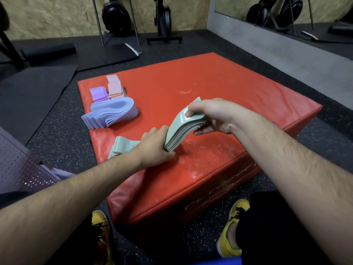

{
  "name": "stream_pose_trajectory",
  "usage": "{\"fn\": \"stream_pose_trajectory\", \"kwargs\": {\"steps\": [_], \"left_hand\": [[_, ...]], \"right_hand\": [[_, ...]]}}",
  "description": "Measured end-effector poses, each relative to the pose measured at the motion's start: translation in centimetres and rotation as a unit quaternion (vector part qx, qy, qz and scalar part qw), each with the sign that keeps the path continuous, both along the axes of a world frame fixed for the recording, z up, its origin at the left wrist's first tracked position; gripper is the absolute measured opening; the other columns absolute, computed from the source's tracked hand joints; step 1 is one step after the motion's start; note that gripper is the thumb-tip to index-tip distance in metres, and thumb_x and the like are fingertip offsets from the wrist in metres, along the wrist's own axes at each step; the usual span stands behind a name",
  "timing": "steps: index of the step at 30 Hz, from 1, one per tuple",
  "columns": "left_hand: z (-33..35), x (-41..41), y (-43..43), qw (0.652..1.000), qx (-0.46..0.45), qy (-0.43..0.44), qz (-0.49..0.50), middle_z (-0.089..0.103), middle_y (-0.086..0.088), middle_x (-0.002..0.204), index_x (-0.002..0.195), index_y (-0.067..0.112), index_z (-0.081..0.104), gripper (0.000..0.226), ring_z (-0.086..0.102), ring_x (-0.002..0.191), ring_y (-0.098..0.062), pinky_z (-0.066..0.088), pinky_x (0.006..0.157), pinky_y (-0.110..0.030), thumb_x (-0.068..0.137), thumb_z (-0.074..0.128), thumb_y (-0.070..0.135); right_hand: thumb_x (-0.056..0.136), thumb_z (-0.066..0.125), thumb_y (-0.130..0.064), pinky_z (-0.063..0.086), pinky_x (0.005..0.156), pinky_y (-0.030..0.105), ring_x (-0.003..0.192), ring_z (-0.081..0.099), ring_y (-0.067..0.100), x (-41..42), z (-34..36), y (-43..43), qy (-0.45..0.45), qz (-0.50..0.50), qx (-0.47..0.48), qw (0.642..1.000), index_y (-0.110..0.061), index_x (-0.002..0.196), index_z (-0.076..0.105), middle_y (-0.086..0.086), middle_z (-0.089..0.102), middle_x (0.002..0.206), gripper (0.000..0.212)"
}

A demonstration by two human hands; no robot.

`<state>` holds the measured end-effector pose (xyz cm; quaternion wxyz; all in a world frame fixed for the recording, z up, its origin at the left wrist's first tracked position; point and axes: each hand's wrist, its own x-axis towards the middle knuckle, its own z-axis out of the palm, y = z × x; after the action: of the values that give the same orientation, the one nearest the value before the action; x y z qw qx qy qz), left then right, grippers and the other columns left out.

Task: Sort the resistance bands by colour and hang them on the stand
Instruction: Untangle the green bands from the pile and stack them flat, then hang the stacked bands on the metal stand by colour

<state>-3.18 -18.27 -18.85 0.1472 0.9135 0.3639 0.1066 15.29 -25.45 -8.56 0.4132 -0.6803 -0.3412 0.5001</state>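
Note:
A bundle of several sage-green bands [178, 129] stands on edge over the red padded box [219, 92]. My right hand [208, 115] grips its upper end, thumb on top. My left hand [155, 145] holds the lower end against the box. Another green band [122, 148] marked 30 LB lies flat behind my left wrist. At the box's far left lie a fanned stack of light blue bands [112, 113], a folded purple band [98, 93] and a pink pile [114, 87]. The pegboard stand [21, 165] sits at the left edge.
The box rests on a speckled black rubber floor [63, 131]. Black mats [34, 88] lie at the far left. Gym machines [116, 18] stand along the back wall, with a mirror [286, 14] at the top right. My yellow shoes [232, 238] flank the box's near corner.

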Motion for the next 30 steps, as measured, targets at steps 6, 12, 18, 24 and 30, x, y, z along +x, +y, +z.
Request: {"fn": "stream_pose_trajectory", "kwargs": {"steps": [6,12,18,24,30], "left_hand": [[2.5,-1.2,1.0,0.996,-0.053,-0.074,0.02,0.056,0.003,0.091,0.102,0.018,0.046,0.04,0.054,0.085,-0.023,0.033,0.069,-0.032,0.075,0.074,0.025],[6.4,-2.8,1.6,0.975,-0.133,-0.175,0.034,0.062,0.004,0.093,0.113,0.018,0.047,0.052,0.057,0.073,-0.005,0.046,0.065,-0.019,0.073,0.078,0.009],[10.3,-3.3,1.6,0.961,-0.192,-0.197,0.025,0.066,-0.002,0.092,0.119,0.017,0.041,0.055,0.06,0.065,-0.005,0.05,0.061,-0.022,0.077,0.074,0.001],[15.5,-3.7,2.3,0.974,-0.146,-0.167,0.056,0.067,0.0,0.086,0.114,0.022,0.042,0.054,0.06,0.059,-0.001,0.048,0.054,-0.019,0.075,0.076,0.012],[20.9,-5.5,2.3,0.983,-0.097,-0.136,0.077,0.064,0.007,0.076,0.113,0.02,0.041,0.051,0.055,0.053,0.006,0.038,0.045,-0.011,0.076,0.075,0.016]], "right_hand": [[0.084,0.065,-0.01,0.063,0.066,0.036,0.084,0.063,0.024,1.6,0.3,0.3,0.037,-0.01,-0.002,0.999,-0.011,0.092,0.065,0.009,0.063,0.089,0.008],[0.083,0.07,-0.012,0.062,0.065,0.036,0.084,0.069,0.023,1.9,-1.4,0.8,0.03,-0.004,-0.043,0.999,-0.004,0.108,0.07,0.01,0.069,0.093,0.027],[0.082,0.069,-0.024,0.062,0.069,0.035,0.068,0.068,0.019,-0.1,-1.7,1.9,-0.025,0.031,-0.071,0.997,-0.005,0.109,0.073,0.006,0.071,0.083,0.033],[0.077,0.066,-0.031,0.043,0.094,0.023,0.11,0.058,0.012,-3.2,2.0,2.0,-0.321,-0.006,0.356,0.878,-0.018,0.124,0.059,-0.004,0.061,0.119,0.049],[0.074,0.057,-0.038,0.047,0.096,0.041,0.115,0.052,0.026,-9.0,3.5,2.7,-0.491,0.06,0.381,0.781,-0.015,0.137,0.049,0.002,0.056,0.129,0.067]]}}
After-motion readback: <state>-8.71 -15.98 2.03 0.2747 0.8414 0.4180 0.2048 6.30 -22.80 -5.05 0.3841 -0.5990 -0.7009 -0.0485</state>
